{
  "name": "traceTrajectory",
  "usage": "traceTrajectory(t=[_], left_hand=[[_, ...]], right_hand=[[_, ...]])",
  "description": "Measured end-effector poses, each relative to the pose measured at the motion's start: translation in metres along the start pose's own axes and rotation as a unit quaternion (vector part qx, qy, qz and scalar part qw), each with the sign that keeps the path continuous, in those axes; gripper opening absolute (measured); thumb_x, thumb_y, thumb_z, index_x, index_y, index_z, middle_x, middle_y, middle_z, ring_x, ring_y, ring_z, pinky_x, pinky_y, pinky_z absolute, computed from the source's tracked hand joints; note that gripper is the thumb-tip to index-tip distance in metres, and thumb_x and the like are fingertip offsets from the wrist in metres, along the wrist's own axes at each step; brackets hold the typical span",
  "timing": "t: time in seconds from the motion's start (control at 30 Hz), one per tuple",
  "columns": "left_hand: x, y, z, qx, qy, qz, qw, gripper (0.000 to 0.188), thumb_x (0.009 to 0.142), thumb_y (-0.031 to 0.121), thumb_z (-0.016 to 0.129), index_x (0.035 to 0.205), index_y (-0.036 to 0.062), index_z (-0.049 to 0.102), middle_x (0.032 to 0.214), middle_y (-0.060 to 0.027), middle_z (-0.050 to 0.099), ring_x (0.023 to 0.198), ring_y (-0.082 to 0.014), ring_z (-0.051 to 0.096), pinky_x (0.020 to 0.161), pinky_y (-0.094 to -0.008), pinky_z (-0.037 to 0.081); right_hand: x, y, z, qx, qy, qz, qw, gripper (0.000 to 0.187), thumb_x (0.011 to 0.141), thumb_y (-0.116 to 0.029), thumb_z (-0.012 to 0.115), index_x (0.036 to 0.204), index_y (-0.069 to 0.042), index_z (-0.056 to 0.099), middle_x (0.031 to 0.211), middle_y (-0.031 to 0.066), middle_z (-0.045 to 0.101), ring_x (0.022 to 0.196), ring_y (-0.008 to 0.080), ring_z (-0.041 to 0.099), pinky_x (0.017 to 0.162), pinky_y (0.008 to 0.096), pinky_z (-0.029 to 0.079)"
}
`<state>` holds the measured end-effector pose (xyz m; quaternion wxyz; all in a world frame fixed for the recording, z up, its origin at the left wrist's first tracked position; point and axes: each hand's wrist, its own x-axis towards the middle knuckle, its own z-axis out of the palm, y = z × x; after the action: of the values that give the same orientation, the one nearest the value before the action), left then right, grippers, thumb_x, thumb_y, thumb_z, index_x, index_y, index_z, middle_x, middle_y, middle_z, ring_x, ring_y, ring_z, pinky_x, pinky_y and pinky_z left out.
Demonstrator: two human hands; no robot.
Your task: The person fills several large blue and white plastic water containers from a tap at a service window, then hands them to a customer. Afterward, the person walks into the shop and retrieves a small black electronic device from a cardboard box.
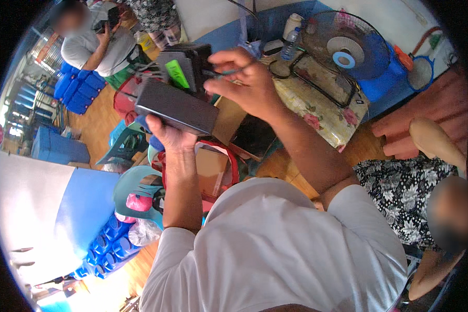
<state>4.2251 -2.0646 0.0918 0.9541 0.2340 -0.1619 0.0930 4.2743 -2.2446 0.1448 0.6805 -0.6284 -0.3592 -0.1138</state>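
In front of me my left hand [172,136] grips a dark grey box [178,108] from below, thumb and palm along its near side. Just beyond the box rises a stack of black plates or casing [193,58] bearing a bright green label [177,74]; whether it is joined to the box I cannot tell. To its right, my right hand [252,86] is raised, thumb and fingers closing around a thin dark piece [224,74] at the stack's side. Its kind is too blurred to make out.
A table with a flowered cloth [325,117] stands ahead right, with a black frame [325,83], a water bottle [291,44] and a large fan [343,49]. A red-rimmed basket [234,161] is below my hands. People are at upper left [101,31] and right [400,197].
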Motion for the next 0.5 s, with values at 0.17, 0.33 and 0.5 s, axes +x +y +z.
traceTrajectory(t=[0.17,0.33,0.5], left_hand=[[-0.007,-0.007,-0.029,-0.027,-0.041,-0.107,0.993,0.092,0.065,0.061,0.082,0.141,0.02,0.051,0.141,-0.014,0.054,0.124,-0.0391,0.055,0.108,-0.0641,0.038],[-0.009,-0.012,-0.04,-0.015,-0.021,-0.144,0.989,0.093,0.063,0.061,0.083,0.14,0.0191,0.052,0.142,-0.0141,0.053,0.129,-0.0383,0.051,0.107,-0.0664,0.039],[-0.02,-0.015,-0.048,-0.108,-0.071,-0.208,0.97,0.088,0.064,0.048,0.087,0.138,0.0145,0.053,0.141,-0.016,0.054,0.128,-0.0415,0.052,0.107,-0.0698,0.035]], right_hand=[[-0.023,0.026,-0.05,0.25,-0.119,0.198,0.94,0.066,0.084,-0.01,0.072,0.143,-0.011,0.041,0.132,0.0121,0.054,0.118,0.0237,0.056,0.091,0.0389,0.053],[-0.043,0.05,-0.067,0.188,-0.175,0.22,0.941,0.067,0.084,-0.014,0.071,0.144,-0.01,0.041,0.131,0.0122,0.055,0.118,0.0239,0.058,0.099,0.0419,0.05],[-0.046,0.064,-0.066,0.173,-0.065,0.422,0.888,0.045,0.099,-0.035,0.058,0.138,-0.013,0.05,0.122,0.0054,0.061,0.114,0.0216,0.061,0.095,0.0385,0.05]])
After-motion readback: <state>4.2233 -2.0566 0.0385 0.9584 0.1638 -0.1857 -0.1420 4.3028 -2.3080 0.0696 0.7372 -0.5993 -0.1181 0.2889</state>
